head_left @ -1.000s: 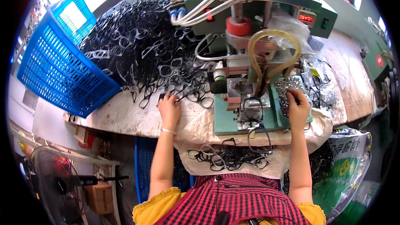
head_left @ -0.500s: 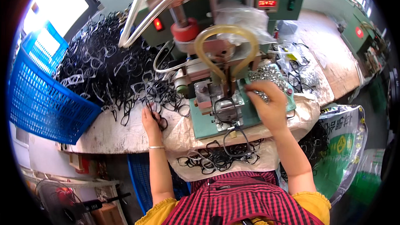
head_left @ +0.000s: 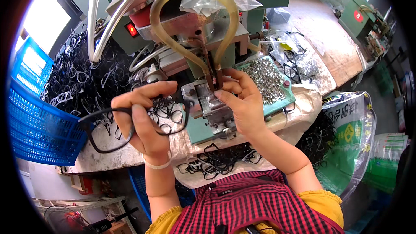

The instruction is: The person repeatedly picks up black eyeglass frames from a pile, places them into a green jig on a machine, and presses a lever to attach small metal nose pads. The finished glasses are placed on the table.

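Note:
My left hand (head_left: 149, 123) is raised in front of the machine, its fingers closed on a black eyeglass frame (head_left: 108, 151) that spans both sides of the hand. My right hand (head_left: 247, 104) is at the machine's narrow upright jaws (head_left: 211, 80), thumb and fingers pinched together there. Whatever sits between those fingertips is too small to make out. Just beneath them is a metal clamping fixture (head_left: 219, 116) on a green base. To its right, a green tray (head_left: 284, 99) holds a heap of tiny shiny metal pieces.
A yellowish hose (head_left: 234, 21) loops above the jaws. Black eyeglass frames (head_left: 82, 73) pile up at the left beside a blue basket (head_left: 43, 125). More frames (head_left: 216, 162) lie on cloth before me. A green-and-white sack (head_left: 346, 143) stands at the right.
My left hand has risen from the table with an eyeglass frame in it. My right hand has moved left from beside the tray to the jaws. The frame at the fixture is gone from there.

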### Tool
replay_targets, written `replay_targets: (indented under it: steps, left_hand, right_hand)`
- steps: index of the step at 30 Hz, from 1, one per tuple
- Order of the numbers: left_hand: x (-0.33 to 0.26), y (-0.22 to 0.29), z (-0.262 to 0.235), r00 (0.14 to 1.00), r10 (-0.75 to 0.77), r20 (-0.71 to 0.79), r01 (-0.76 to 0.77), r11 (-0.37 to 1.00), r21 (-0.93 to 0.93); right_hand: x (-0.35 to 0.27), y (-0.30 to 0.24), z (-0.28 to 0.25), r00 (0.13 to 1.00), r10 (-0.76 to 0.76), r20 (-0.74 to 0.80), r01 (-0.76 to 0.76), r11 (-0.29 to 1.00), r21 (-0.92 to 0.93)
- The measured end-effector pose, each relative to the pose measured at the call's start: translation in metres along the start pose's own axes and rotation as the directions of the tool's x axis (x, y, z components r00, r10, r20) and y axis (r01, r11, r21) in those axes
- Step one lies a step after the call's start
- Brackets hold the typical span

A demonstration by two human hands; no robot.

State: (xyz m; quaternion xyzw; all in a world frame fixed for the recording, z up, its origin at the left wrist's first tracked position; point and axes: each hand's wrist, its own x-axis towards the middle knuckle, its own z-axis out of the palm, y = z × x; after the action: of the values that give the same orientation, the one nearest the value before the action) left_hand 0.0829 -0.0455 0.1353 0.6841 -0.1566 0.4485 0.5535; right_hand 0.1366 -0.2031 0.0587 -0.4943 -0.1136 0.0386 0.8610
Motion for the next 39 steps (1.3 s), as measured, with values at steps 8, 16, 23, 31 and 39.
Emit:
replay_targets:
  steps: [8, 16, 23, 31, 39]
  left_hand:
    - [-0.066, 0.011, 0.011, 0.228, -0.592, 0.773, 0.965, 0.034, -0.259]
    - [-0.071, 0.001, 0.045, 0.099, -0.734, 0.672, 0.930, -0.173, -0.326]
    - [-0.077, -0.008, 0.040, 0.195, -0.702, 0.685, 0.941, -0.062, -0.332]
    - [-0.138, -0.003, -0.074, 0.449, -0.810, 0.376, 0.888, 0.450, -0.090]
    - [-0.115, -0.057, -0.164, 0.822, -0.485, -0.298, 0.566, 0.640, 0.520]
  right_hand:
    - [0.007, -0.007, -0.049, 0.892, -0.315, 0.325, 0.449, 0.526, -0.723]
    - [0.027, 0.027, -0.158, 0.890, -0.429, 0.154, 0.162, -0.017, -0.987]
    - [0.064, 0.037, -0.112, 0.855, -0.445, 0.266, 0.270, -0.056, -0.961]
    - [0.038, 0.029, -0.131, 0.803, -0.513, 0.303, 0.342, -0.020, -0.940]
    - [0.030, 0.043, -0.151, 0.881, -0.305, -0.362, 0.139, 0.898, -0.418]
